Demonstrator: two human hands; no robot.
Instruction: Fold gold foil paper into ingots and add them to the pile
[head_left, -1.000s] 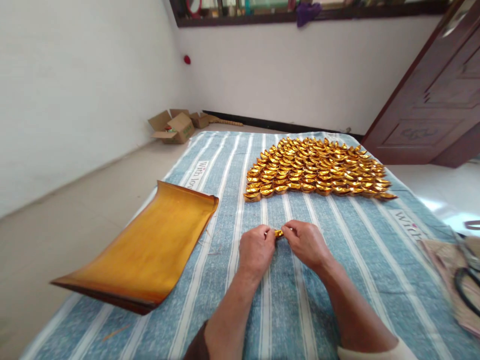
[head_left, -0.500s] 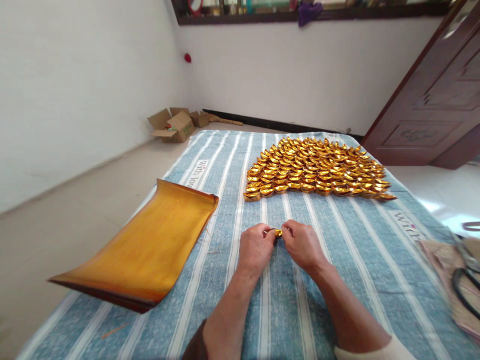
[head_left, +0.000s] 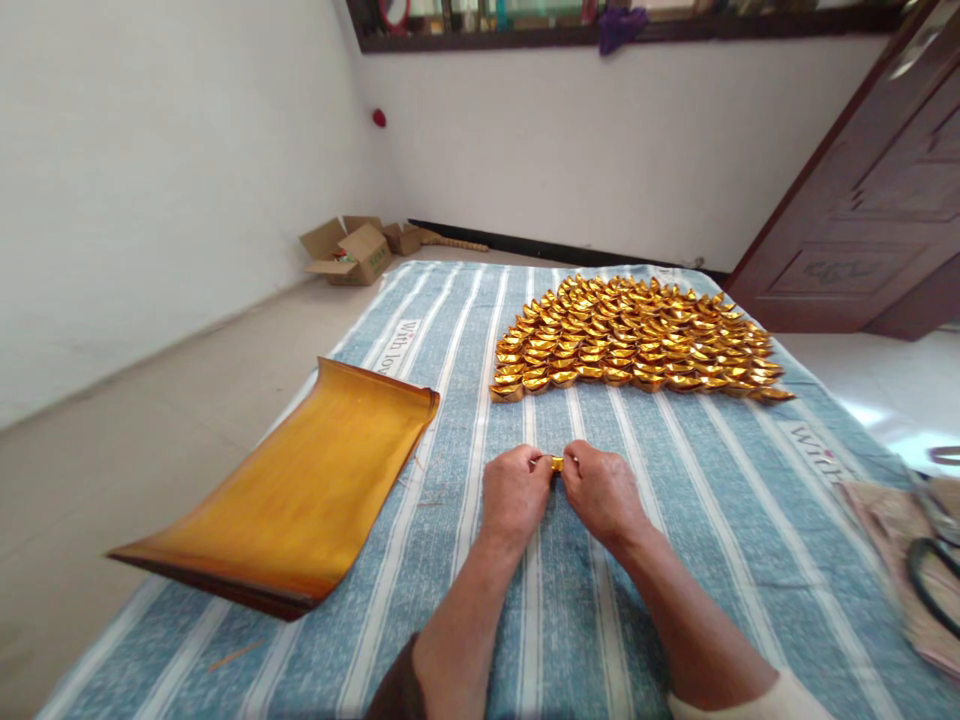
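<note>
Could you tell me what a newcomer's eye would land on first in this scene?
First, the big spread of folded gold paper ingots laid in rows at the far end of the blue striped cloth. Next, the stack of gold paper sheets at the cloth's left edge. In the middle, the left hand and right hand pinch one small gold piece between them.

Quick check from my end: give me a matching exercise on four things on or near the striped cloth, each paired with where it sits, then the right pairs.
Things:
1. small gold foil piece
2. stack of flat gold paper sheets
3. rows of folded gold foil ingots
4. open brown cardboard box

Places:
A. on the floor by the wall
B. pinched between the left hand and right hand
C. on the cloth's far end
D. at the cloth's left edge

Pairs: 1-B, 2-D, 3-C, 4-A
</note>
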